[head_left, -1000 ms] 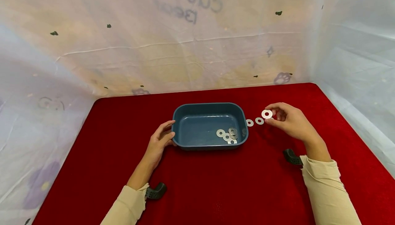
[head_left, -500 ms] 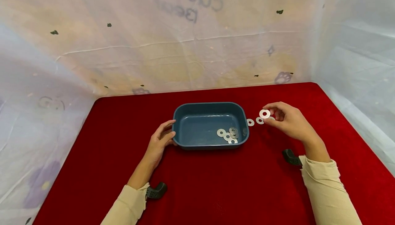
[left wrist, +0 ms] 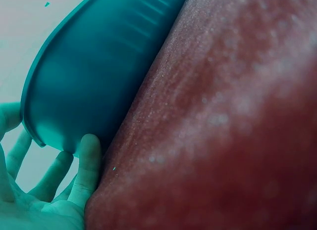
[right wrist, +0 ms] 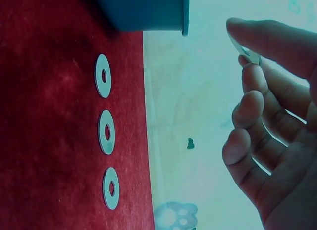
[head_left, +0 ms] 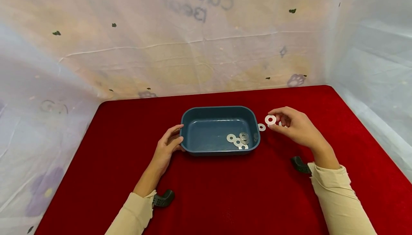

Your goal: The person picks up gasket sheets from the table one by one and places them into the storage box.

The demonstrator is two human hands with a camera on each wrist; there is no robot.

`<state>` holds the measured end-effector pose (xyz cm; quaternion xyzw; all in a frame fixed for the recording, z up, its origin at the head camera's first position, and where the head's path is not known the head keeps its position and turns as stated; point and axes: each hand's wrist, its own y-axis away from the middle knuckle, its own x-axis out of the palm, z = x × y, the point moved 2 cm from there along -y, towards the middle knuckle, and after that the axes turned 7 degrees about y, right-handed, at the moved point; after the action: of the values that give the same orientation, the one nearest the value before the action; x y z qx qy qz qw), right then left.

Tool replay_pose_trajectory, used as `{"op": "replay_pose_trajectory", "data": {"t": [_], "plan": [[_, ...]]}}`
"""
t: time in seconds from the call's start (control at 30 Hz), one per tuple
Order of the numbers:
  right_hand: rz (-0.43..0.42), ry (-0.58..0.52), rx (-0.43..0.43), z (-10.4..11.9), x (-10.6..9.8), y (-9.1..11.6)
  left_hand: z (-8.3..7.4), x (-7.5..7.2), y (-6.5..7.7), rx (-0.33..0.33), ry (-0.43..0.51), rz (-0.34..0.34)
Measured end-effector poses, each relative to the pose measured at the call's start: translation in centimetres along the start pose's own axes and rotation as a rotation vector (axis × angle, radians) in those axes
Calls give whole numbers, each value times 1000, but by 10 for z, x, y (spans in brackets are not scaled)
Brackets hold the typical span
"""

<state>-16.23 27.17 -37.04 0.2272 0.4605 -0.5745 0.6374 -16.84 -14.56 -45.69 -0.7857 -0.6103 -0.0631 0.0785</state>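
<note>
A flat metal washer [head_left: 270, 120] is pinched between the thumb and fingertips of my right hand [head_left: 297, 126], raised above the red cloth to the right of the blue-grey plastic bin [head_left: 219, 152]. Right wrist view: the held washer [right wrist: 251, 55] shows nearly edge-on, and three more washers lie in a row, the nearest one to the bin being this washer [right wrist: 103, 76]. Several washers [head_left: 231, 138] rest inside the bin's near right corner. My left hand [head_left: 165, 147] touches the bin's left end with spread fingers, fingertips against its outer wall [left wrist: 74, 106].
Red cloth [head_left: 222, 192] covers the table, with pale printed sheets [head_left: 199, 49] hanging behind and at both sides. A dark wrist mount [head_left: 164, 198] sits at each sleeve cuff.
My right hand has carried the pinched washer left toward the bin, passing over the row on the cloth. The left hand stays at the bin's left end.
</note>
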Motion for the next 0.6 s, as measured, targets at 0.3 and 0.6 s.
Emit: {"op": "replay_pose_trajectory", "data": {"t": [0.3,0.6], "plan": [[19,-10,-20,4,5,-3,0,1,0,2,5,-4],[30,-1,-46,6,11,-4,0,1,-1,0,0,-2]]}}
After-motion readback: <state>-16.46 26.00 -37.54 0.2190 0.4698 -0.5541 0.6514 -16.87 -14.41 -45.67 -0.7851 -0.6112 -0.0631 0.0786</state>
